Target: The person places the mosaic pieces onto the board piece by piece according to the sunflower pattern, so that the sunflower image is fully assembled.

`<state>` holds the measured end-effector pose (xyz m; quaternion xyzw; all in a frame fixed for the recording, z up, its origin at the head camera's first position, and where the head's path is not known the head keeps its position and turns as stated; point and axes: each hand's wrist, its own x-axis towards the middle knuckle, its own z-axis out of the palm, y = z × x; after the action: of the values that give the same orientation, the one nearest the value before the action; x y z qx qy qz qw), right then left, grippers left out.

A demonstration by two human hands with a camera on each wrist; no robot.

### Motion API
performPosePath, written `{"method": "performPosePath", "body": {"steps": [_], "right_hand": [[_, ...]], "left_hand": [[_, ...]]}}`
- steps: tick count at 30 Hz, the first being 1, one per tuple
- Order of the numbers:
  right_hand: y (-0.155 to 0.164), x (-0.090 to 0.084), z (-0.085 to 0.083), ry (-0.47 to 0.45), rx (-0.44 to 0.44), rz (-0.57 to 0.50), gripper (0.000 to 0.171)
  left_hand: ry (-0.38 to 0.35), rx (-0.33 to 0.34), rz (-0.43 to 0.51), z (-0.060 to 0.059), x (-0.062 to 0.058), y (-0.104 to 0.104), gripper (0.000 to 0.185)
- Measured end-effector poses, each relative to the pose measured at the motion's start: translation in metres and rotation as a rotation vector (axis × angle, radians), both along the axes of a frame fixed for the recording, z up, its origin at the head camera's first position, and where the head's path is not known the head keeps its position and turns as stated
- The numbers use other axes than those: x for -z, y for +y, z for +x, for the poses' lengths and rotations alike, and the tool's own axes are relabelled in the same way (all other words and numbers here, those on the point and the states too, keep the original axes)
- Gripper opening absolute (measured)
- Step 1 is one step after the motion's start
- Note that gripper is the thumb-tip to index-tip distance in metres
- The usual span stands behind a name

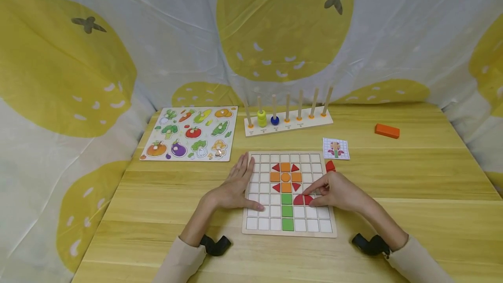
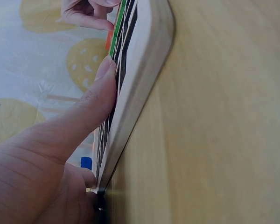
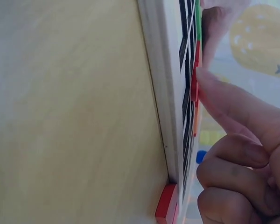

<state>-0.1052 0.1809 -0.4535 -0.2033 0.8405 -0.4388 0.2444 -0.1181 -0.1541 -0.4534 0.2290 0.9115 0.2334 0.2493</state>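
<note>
A wooden grid board (image 1: 264, 223) lies on the table, bearing green squares (image 1: 287, 211), orange squares, an orange disc (image 1: 285, 177) and red triangles. My left hand (image 1: 232, 188) rests along its left edge, fingers straight and the thumb on the grid; the left wrist view shows that thumb on the board's rim side. Thumb and index finger of my right hand (image 1: 341, 191) pinch a red quarter-circle piece (image 1: 308, 199) in a cell at the right. Beside it sits another red quarter-circle (image 1: 298, 200). The right wrist view shows the other right fingers curled in.
Loose red pieces (image 1: 330, 166) lie by the board's upper right edge, below a pattern card (image 1: 335, 148). Behind stand a peg rack (image 1: 288, 125) with rings and a vegetable puzzle board (image 1: 188, 134). An orange block (image 1: 387, 131) lies at the right. A printed curtain hangs behind.
</note>
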Motion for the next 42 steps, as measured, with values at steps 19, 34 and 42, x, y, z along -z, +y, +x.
{"method": "performPosePath", "body": {"steps": [19, 34, 42], "right_hand": [[0.001, -0.006, 0.000, -0.004, 0.007, -0.032, 0.021], [0.051, -0.006, -0.026, 0.206, 0.286, 0.124, 0.028], [0.054, -0.002, -0.028, 0.176, 0.254, 0.143, 0.036]], "left_hand": [[0.003, 0.010, -0.003, -0.001, 0.000, -0.001, 0.139], [0.000, 0.008, -0.001, -0.001, 0.001, -0.001, 0.139], [-0.004, 0.004, 0.004, -0.001, 0.000, -0.001, 0.139]]}}
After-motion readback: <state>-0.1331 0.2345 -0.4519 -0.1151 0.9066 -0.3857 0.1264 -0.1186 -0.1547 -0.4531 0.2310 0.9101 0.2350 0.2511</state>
